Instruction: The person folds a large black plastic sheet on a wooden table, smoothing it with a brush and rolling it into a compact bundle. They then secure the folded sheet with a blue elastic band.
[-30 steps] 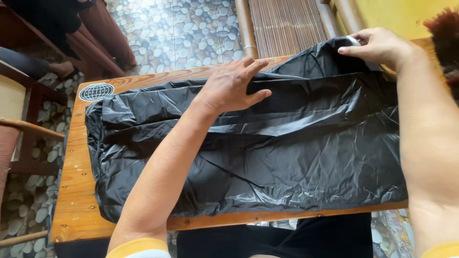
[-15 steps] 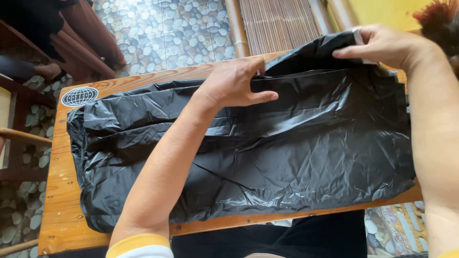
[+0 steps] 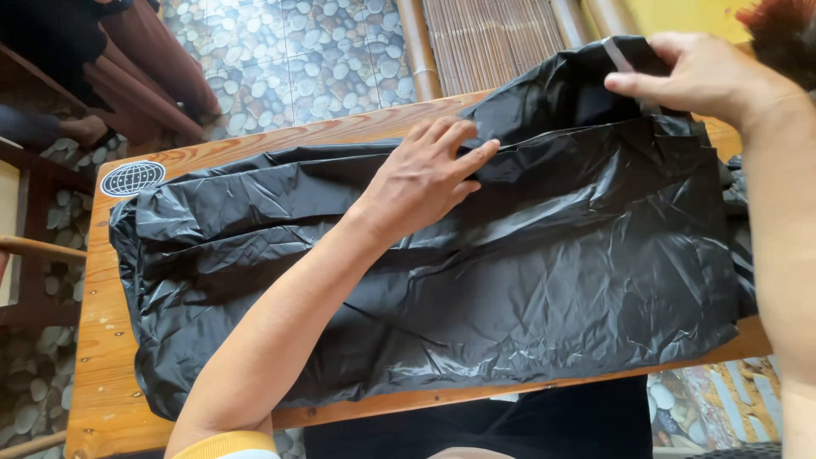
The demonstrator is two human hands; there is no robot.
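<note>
Right hand (image 3: pixel 701 81) lifted higher, pinching black plastic bag (image 3: pixel 476 289) corner at 1 o'clock; left hand (image 3: pixel 425 174) flat, fingers spread, pressing bag on worktop (image 3: pixel 102 374).

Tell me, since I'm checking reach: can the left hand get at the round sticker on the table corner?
Probably yes. The left hand lies flat on the black plastic bag, and the round sticker sits uncovered on the wooden table, with nothing between them.

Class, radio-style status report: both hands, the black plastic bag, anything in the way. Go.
Left hand flat on black plastic bag, pressing its upper fold. Right hand pinching bag's far corner, lifted off wooden table. Round sticker at table corner, clear of bag.
</note>
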